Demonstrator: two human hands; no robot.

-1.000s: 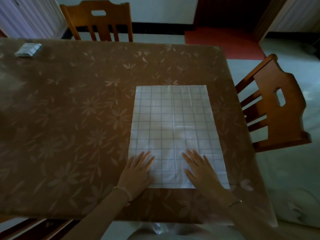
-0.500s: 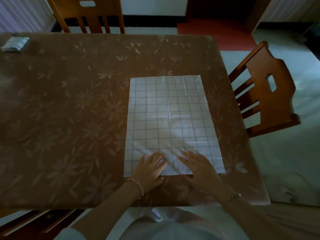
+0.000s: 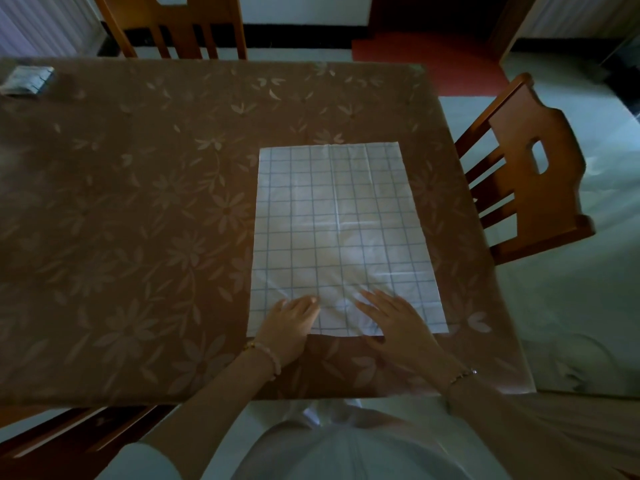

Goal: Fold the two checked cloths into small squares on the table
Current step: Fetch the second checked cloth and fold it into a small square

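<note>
A white checked cloth [image 3: 341, 220] with thin blue lines lies spread flat as a long rectangle on the right half of the table. My left hand [image 3: 289, 323] rests on its near edge with the fingers curled together, and the fabric wrinkles around them. My right hand [image 3: 393, 320] lies flat on the near edge beside it, fingers apart and pointing up-left. At the far left corner sits a second checked cloth [image 3: 26, 79], folded into a small square.
The table [image 3: 121, 220] wears a brown floral cover under a clear sheet. One wooden chair [image 3: 526, 168] stands at the right side, another chair [image 3: 180, 26] at the far side. The table's near edge runs just below my wrists.
Both hands slid back toward the cloth's near edge. My left fingers went from spread flat to curled. The cloth wrinkled between the hands. The camera tilted down.
</note>
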